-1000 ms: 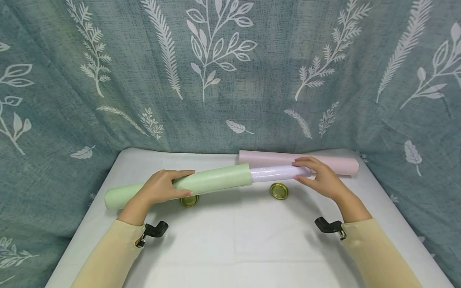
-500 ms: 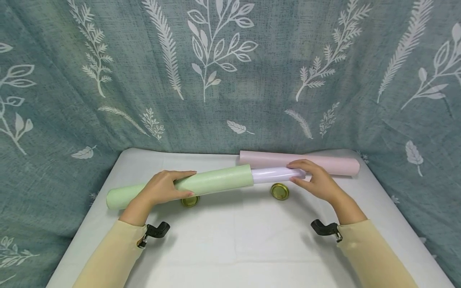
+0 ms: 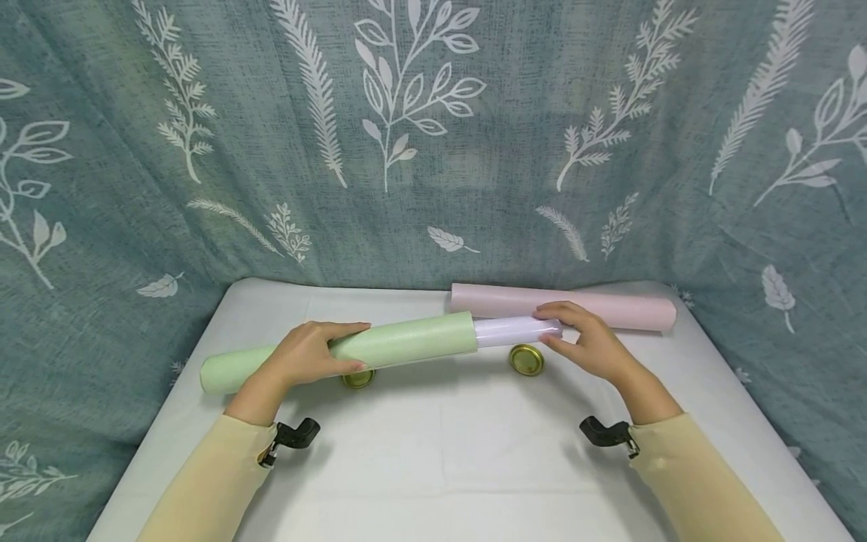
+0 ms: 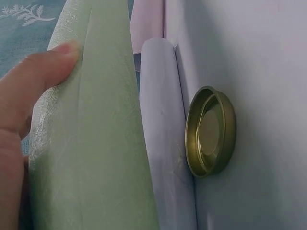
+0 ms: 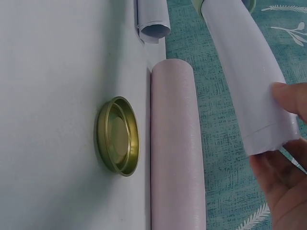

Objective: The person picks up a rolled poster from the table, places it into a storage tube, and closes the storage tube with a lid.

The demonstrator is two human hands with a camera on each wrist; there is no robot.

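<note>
A pale green tube (image 3: pixel 413 339) lies slantwise across the head view, raised off the table at its right end. My left hand (image 3: pixel 305 354) grips it around the middle, thumb and fingers on opposite sides. From the tube's right mouth sticks out a glossy lavender-white paper roll (image 3: pixel 508 331). The roll's free end is pinched between thumb and fingers of my right hand (image 3: pixel 585 342). In the right wrist view that end (image 5: pixel 268 136) shows a slightly uneven edge. How far the roll reaches inside the tube is hidden.
Behind the roll lies a pink tube (image 3: pixel 630 310) on the white-covered table (image 3: pixel 440 467). Two gold metal lids rest in front, one lid (image 3: pixel 527 360) at right, another lid (image 3: pixel 357 379) partly under the green tube. A second pale roll (image 4: pixel 160 120) lies on the table behind it. A patterned curtain (image 3: pixel 433 150) stands behind.
My right hand has moved left, pushing the paper roll further into the green tube, so less of it shows. My left hand and the green tube have hardly moved.
</note>
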